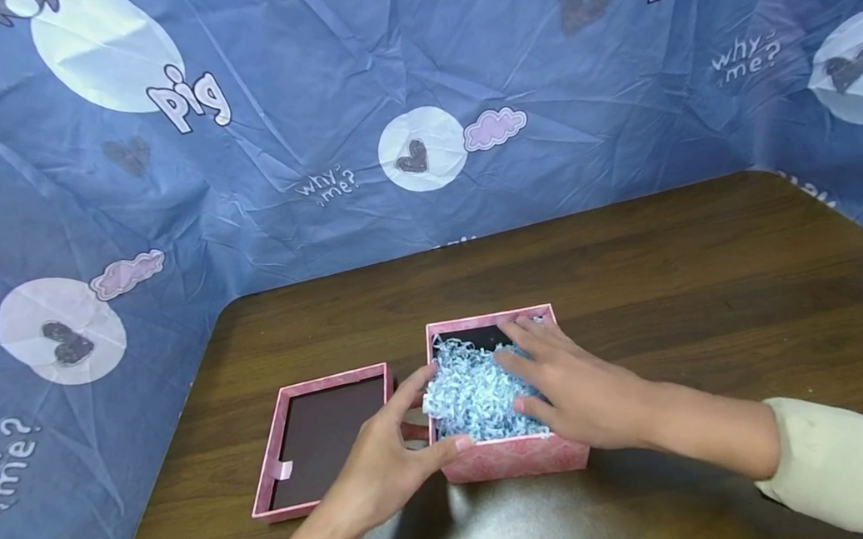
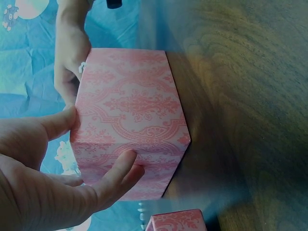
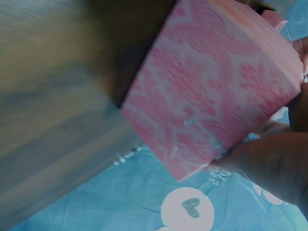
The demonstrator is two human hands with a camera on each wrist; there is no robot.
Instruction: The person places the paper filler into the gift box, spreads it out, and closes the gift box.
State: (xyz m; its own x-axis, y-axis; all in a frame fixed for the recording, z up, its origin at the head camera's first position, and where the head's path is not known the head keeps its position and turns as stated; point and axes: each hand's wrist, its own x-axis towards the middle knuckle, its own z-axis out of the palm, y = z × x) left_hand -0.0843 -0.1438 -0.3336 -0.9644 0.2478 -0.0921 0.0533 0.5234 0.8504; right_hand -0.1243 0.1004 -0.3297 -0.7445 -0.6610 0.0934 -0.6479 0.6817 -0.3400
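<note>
A pink patterned box point(image 1: 516, 459) stands on the table, filled with light blue shredded paper point(image 1: 473, 392); a strip of its dark inside shows at the far end. My left hand point(image 1: 385, 465) grips the near left corner, thumb at the front rim and fingers along the left side. In the left wrist view those fingers point(image 2: 113, 178) lie against the patterned wall. Over the right part of the paper, my right hand point(image 1: 578, 384) rests with fingers spread, its fingertips touching the shreds. In the right wrist view the box wall point(image 3: 192, 86) hides part of that hand.
Left of the box lies its pink-rimmed lid point(image 1: 330, 435), dark inside facing up, with a small pale ribbon tab point(image 1: 283, 470). The wooden table point(image 1: 704, 300) extends to the right. A blue printed cloth point(image 1: 298, 78) hangs behind it and at the sides.
</note>
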